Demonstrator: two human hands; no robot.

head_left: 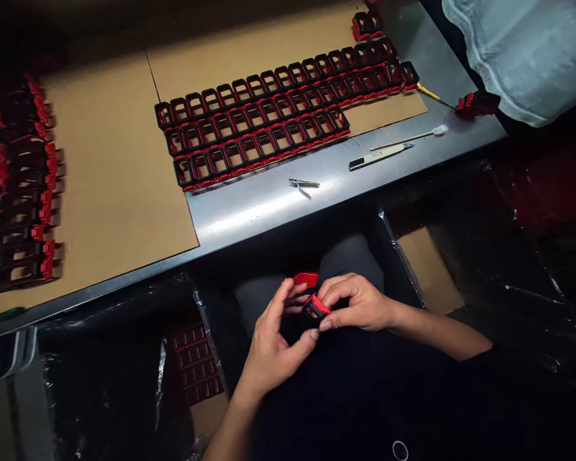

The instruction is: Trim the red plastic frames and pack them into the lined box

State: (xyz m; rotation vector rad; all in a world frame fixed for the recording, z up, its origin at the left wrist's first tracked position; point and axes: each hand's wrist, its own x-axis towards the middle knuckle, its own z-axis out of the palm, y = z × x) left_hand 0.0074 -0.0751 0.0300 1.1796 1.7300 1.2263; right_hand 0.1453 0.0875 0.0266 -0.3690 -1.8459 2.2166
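Over my lap, below the table edge, both hands meet on one small red-and-black plastic frame part (315,308). My left hand (273,342) cups it from below, thumb and fingers curled around it. My right hand (358,302) pinches its right side with fingertips. A second red piece (306,279) shows just behind my fingers; what holds it is hidden.
Rows of matching red-and-black parts (278,115) lie on cardboard (120,173) on the metal table (269,202). More parts (22,186) are stacked at the left. Nail clippers (303,184), tweezers (380,155), a cotton swab (415,136) lie near the edge. Plastic-lined boxes (194,362) flank my legs.
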